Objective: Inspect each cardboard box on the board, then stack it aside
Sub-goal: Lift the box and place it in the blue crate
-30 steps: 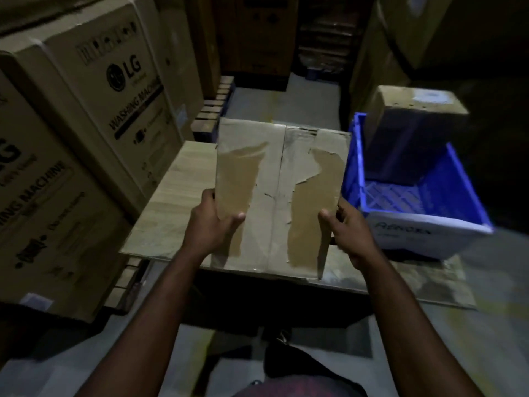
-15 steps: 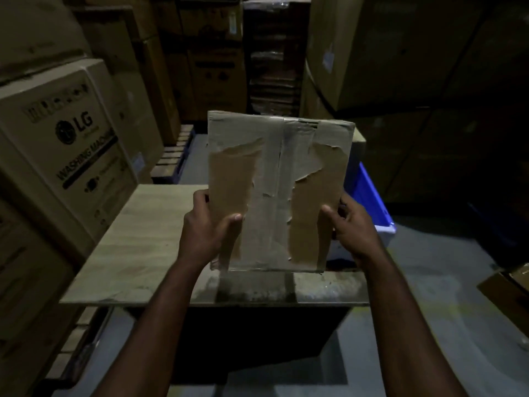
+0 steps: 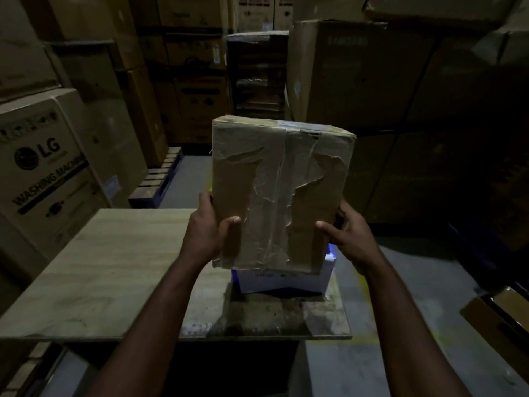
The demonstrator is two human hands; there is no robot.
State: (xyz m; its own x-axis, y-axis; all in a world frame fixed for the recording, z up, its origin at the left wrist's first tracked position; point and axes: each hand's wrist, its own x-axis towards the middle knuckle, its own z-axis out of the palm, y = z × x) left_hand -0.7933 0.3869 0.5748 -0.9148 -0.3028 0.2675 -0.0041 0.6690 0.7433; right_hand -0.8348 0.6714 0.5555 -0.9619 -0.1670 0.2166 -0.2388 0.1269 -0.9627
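left hand (image 3: 206, 233): gripping lower left edge of cardboard box (image 3: 274, 196), thumb on front | right hand (image 3: 347, 242): gripping lower right edge, thumb on front | cardboard box: held upright, off the board (image 3: 114, 267), torn taped face toward camera | behind box bottom: blue crate (image 3: 286, 279), mostly hidden | far left: LG washing-machine carton (image 3: 48, 173)

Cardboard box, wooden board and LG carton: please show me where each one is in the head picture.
cardboard box (image 3: 282, 196), head view, middle of its taped front face.
wooden board (image 3: 120, 270), head view, bare left part of its top.
LG carton (image 3: 45, 179), head view, its printed side.
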